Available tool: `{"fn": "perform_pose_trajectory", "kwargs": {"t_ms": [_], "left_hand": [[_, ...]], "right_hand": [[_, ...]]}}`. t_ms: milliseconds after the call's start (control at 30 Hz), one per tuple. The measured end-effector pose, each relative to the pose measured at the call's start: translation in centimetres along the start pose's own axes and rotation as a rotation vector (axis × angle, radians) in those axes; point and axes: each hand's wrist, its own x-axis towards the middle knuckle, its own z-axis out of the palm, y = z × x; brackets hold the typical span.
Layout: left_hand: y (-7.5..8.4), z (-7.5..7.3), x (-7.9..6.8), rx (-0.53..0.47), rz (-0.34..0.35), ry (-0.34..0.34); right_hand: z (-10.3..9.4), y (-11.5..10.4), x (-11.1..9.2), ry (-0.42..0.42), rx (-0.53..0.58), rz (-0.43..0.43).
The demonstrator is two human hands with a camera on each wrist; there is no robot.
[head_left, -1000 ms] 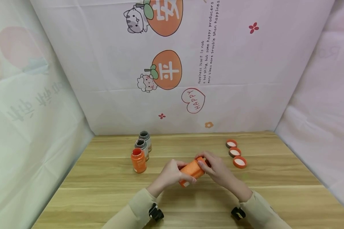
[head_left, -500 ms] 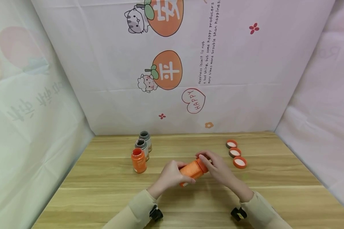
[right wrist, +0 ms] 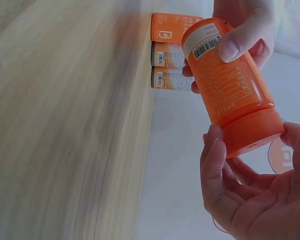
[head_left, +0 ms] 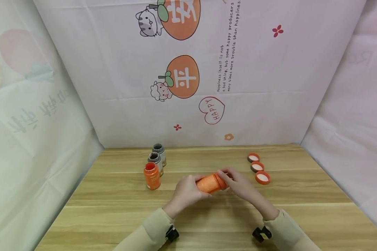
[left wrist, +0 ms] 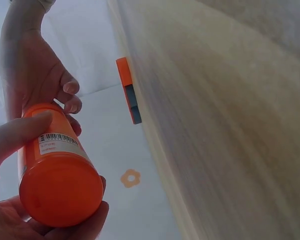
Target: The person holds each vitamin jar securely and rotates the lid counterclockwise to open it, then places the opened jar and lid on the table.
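Note:
My left hand grips the body of an orange plastic bottle, held tilted above the wooden table with its base toward the left. A white barcode label shows near the base in the left wrist view. On the bottle's right end sits an orange screw cap. My right hand pinches this cap between thumb and fingertips, seen closely in the right wrist view. To the left stand an uncapped orange bottle and two uncapped grey-necked bottles, upright in a row.
Three loose caps with white liners lie in a row on the right: a far one, a middle one and a near one. White printed cloth walls the wooden table at the back and both sides.
The bottle has turned to lie flatter, its base end rising slightly. My right fingers have shifted around the cap, and more of the cap shows. The standing bottles and loose caps stay put.

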Motion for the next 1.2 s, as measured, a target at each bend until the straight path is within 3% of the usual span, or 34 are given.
{"fn": "perform_pose_trajectory", "kwargs": {"t_ms": [300, 800, 1200], "left_hand": [[0.0, -0.3, -0.1, -0.031, -0.009, -0.020], [-0.8, -0.7, 0.0, -0.276, -0.056, -0.128], [-1.1, -0.9, 0.0, -0.366, -0.127, -0.189]], "right_hand": [[-0.3, -0.1, -0.1, -0.036, 0.010, -0.054], [-1.1, 0.3, -0.3, -0.145, 0.017, -0.223], [-1.9, 0.6, -0.7, -0.266, 0.076, -0.314]]}}
